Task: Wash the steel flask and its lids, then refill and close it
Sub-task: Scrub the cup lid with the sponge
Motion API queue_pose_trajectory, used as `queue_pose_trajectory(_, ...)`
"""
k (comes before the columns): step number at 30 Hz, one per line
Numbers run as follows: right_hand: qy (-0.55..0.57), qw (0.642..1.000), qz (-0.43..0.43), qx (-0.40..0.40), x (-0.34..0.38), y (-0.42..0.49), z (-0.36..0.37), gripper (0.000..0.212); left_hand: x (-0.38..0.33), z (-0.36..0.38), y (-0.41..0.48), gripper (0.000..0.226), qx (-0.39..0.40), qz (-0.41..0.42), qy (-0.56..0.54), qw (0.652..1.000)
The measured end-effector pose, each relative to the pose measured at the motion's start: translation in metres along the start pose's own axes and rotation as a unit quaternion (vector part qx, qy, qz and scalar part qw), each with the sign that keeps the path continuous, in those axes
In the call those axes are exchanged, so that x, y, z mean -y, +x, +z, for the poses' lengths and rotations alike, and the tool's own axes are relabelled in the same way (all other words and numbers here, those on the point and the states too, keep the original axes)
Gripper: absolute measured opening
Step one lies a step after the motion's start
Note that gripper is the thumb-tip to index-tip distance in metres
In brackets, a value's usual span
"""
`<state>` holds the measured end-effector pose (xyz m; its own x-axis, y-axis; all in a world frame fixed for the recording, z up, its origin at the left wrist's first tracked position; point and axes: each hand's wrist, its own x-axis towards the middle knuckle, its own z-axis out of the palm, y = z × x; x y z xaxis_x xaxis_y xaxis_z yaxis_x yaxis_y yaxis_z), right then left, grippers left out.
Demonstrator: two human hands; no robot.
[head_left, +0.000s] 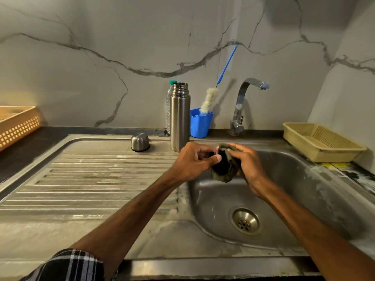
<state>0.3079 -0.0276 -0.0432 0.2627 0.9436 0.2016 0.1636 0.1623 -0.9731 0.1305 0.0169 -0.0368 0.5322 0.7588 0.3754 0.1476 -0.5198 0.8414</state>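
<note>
Holding a small black round lid (220,166) in the left hand (193,162) above the back-left corner of the brushed stainless-steel sink basin (304,179), thumb and curled fingers pinched round it. Pressing a worn olive-green scrub pad (228,174), coarse and frayed at its lower edge, against that lid with the right hand (248,166), fingers curled over the pad's top and folding it round the black piece. Much of the lid hidden by pad and fingers.

Just behind the left hand, upright on the sink's rear rim: tall cylindrical brushed-steel flask (180,118), mouth open, threaded rings at the neck. Left of it, apart, on the ridged steel drainboard (91,179): domed steel cup lid (140,141), mouth down.

Close behind the flask: clear ribbed plastic bottle (168,106) with a green cap. Just right of the flask: blue plastic cup (199,126) holding a fluffy white bottle brush (209,100), its thin blue handle leaning on the grey-veined marble wall (101,67). Further right: curved chrome tap (241,106).

On the dark counter (30,145): orange lattice basket (18,128) at left, perforated beige plastic tray (334,157) at right.
</note>
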Motion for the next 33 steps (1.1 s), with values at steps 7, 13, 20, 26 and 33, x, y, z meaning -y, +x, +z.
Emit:
queue_pose_trajectory(7,0.268,0.947,0.174,0.022,0.003,-0.009,0.002,0.040,-0.002,0.007,-0.003,0.029,-0.069,-0.058,-0.172,0.981)
queue_pose_trajectory(13,0.180,0.978,0.104,0.001,0.012,-0.017,0.015,0.021,0.007,0.003,0.004,0.030,-0.193,0.042,0.075,0.977)
queue_pose_trajectory(20,0.010,0.996,0.046,-0.072,0.008,-0.017,0.015,0.028,0.003,0.015,-0.003,0.029,-0.156,0.101,0.199,0.962)
queue_pose_trajectory(26,-0.059,0.994,-0.055,-0.067,0.007,-0.011,0.013,0.033,0.003,0.004,0.004,0.016,-0.116,0.089,0.213,0.966)
queue_pose_trajectory(33,0.156,0.980,0.126,-0.018,-0.007,0.007,-0.012,0.026,0.001,0.001,0.007,0.027,-0.001,0.063,0.078,0.995)
